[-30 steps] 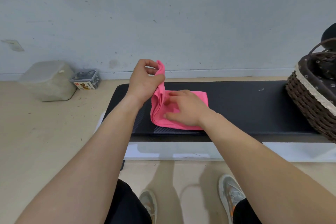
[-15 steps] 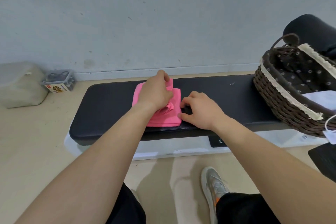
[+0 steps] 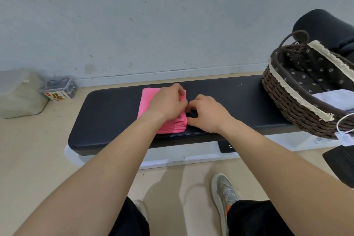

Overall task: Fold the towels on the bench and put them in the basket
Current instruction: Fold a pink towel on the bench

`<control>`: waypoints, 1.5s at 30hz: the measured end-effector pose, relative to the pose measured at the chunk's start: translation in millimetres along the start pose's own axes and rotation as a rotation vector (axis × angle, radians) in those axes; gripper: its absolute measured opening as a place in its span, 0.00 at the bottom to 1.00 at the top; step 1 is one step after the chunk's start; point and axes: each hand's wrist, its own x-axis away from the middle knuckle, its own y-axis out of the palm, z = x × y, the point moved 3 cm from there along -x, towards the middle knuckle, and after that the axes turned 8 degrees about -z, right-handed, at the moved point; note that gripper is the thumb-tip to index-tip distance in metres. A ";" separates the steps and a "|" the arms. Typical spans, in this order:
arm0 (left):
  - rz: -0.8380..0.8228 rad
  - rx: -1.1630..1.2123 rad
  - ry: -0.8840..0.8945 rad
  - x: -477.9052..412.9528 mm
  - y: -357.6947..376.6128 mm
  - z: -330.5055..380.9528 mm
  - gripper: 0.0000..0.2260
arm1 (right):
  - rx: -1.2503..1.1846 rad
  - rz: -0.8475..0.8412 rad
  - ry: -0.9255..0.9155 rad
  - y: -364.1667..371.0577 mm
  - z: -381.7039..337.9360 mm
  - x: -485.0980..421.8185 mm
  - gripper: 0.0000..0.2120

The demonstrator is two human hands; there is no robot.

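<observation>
A folded pink towel point(image 3: 148, 99) lies in the middle of the black bench point(image 3: 107, 117). My left hand point(image 3: 168, 103) rests on top of it, with the fingers curled over its right edge. My right hand point(image 3: 208, 115) sits just right of the towel, fingers curled, thumb and fingertips pinching that same edge. The brown wicker basket point(image 3: 287, 90) stands on the bench's right end, an arm's reach from my hands. A white towel point(image 3: 337, 97) lies inside it.
A grey container point(image 3: 19, 94) and a small plastic box point(image 3: 57, 90) sit on the floor by the wall at left. A black padded roll point(image 3: 325, 27) rises behind the basket. My shoe point(image 3: 224, 195) is on the floor below the bench.
My left hand brought the raised half of the towel down over the rest. My right hand slid off the towel's top to its right edge. The view shifted right, showing more of the basket.
</observation>
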 end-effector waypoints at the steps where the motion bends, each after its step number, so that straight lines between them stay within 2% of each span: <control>1: 0.001 0.070 0.006 1.0 -3.1 -1.8 0.09 | 0.000 0.008 0.018 -2.7 0.7 0.1 0.10; 3: 0.045 0.130 0.037 4.2 -13.3 -5.9 0.10 | -0.040 0.092 0.055 -10.9 0.1 0.2 0.12; 6: 0.170 -0.069 0.062 7.3 -29.6 -19.7 0.10 | -0.150 0.301 0.021 -21.9 -8.8 -2.5 0.13; 8: 0.183 -0.182 0.081 7.8 -32.0 -30.9 0.12 | -0.114 0.359 -0.075 -22.3 -23.2 -7.3 0.17; 10: 0.149 -0.297 0.140 8.8 -27.9 -39.0 0.14 | 0.009 0.316 -0.157 -15.8 -38.9 -14.2 0.22; 12: 0.092 -0.379 0.166 11.3 -21.6 -48.2 0.16 | 0.131 0.196 -0.164 -3.6 -48.9 -21.1 0.27; 16: -0.109 -0.476 0.062 16.1 -13.2 -76.5 0.25 | 0.320 -0.048 -0.092 23.4 -41.1 -31.2 0.30; 19: -0.173 -0.478 0.023 20.3 -10.3 -91.9 0.29 | 0.286 -0.092 -0.079 31.7 -33.4 -31.8 0.30; 25: -0.240 -0.408 -0.002 20.7 -4.3 -97.4 0.31 | 0.181 -0.123 -0.080 37.2 -29.0 -30.1 0.31; 28: -0.180 -0.335 -0.038 24.6 -7.3 -94.1 0.33 | 0.173 -0.132 -0.079 33.6 -31.3 -30.3 0.31; 30: -0.032 -0.286 -0.124 29.9 -15.9 -89.7 0.35 | 0.170 -0.107 -0.083 27.6 -32.9 -33.6 0.32; 32: 0.086 -0.261 -0.272 35.7 -27.5 -88.0 0.32 | 0.158 -0.031 -0.084 16.0 -36.0 -38.2 0.32; 34: 0.060 -0.204 -0.433 38.4 -34.4 -90.2 0.27 | 0.123 0.041 -0.086 4.2 -40.2 -42.8 0.31; 36: -0.026 -0.093 -0.494 37.7 -35.6 -92.9 0.21 | 0.089 0.071 -0.096 -2.3 -45.1 -47.8 0.30; 40: -0.108 0.205 -0.348 35.9 -38.6 -82.1 0.17 | -0.025 0.008 -0.092 -9.1 -51.3 -60.9 0.34; 42: -0.075 0.334 -0.259 36.9 -44.1 -74.3 0.12 | -0.174 -0.036 -0.086 -15.1 -53.8 -64.8 0.38; 44: -0.068 0.467 -0.176 38.6 -51.6 -69.7 0.12 | -0.346 -0.079 -0.071 -22.4 -55.0 -63.1 0.40; 45: -0.091 0.501 -0.130 39.2 -55.5 -69.5 0.13 | -0.418 -0.098 -0.073 -25.0 -53.7 -61.9 0.38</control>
